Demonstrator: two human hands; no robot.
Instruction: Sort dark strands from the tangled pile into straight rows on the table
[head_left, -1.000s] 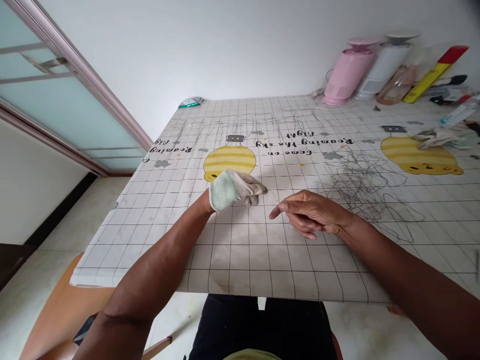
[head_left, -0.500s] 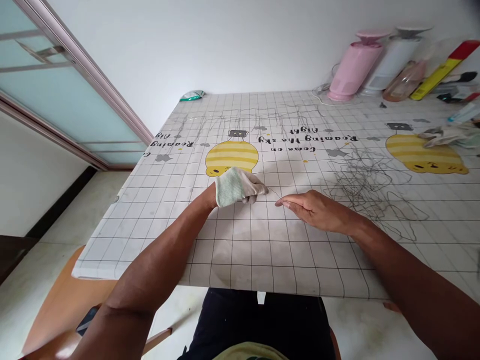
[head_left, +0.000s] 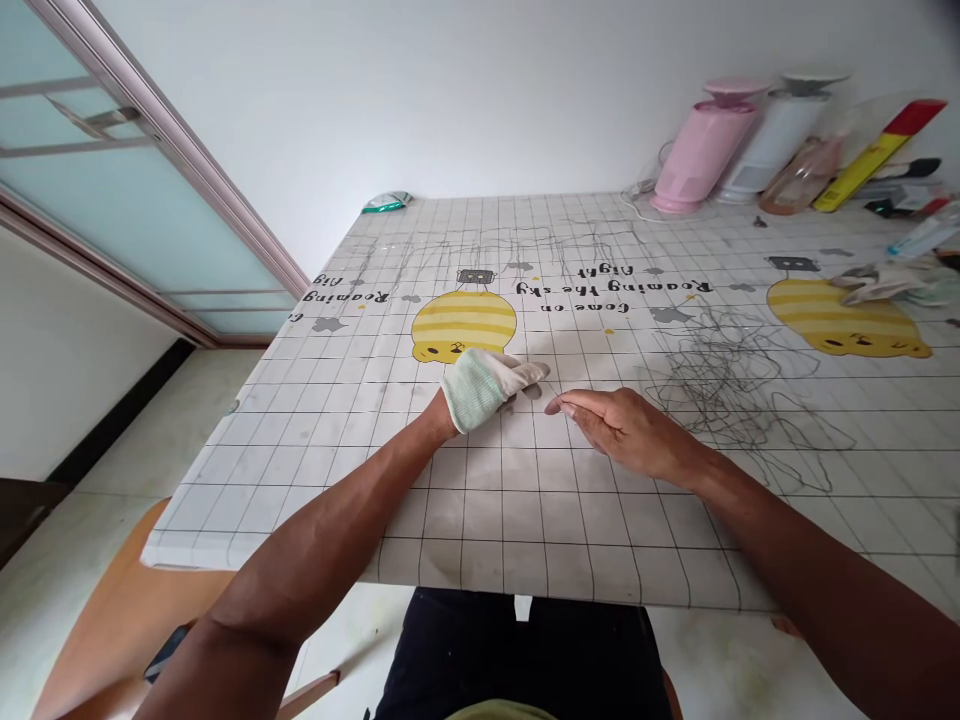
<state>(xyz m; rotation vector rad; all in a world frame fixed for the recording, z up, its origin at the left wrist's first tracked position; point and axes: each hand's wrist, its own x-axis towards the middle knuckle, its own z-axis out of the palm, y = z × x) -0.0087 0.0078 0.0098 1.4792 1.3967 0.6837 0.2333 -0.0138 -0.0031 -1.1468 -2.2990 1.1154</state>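
My left hand (head_left: 499, 385) wears a pale knitted glove with grey fingertips and is held just above the table near a printed yellow bear. Its forefinger and thumb point toward my right hand, closed around a thin thread that barely shows. My bare right hand (head_left: 622, 425) faces it across a small gap, thumb and forefinger pinched on the same fine strand. Right of my right hand lies a loose tangle of thin grey thread (head_left: 724, 385). More grey strands (head_left: 487, 238) are spread in a row across the far part of the table.
The table (head_left: 480, 540) has a white checked cover. At the back right stand a pink cylinder (head_left: 701, 155), a white cylinder (head_left: 772, 145), a bottle (head_left: 799, 180) and a yellow-red box (head_left: 877, 155). Another glove (head_left: 892, 282) lies right. A green-edged packet (head_left: 386, 202) sits at the back left.
My left hand has shifted slightly right and its fingers have changed their hold, nearer to my right fingertips. My right hand keeps its pinch. The whole view has tilted up slightly.
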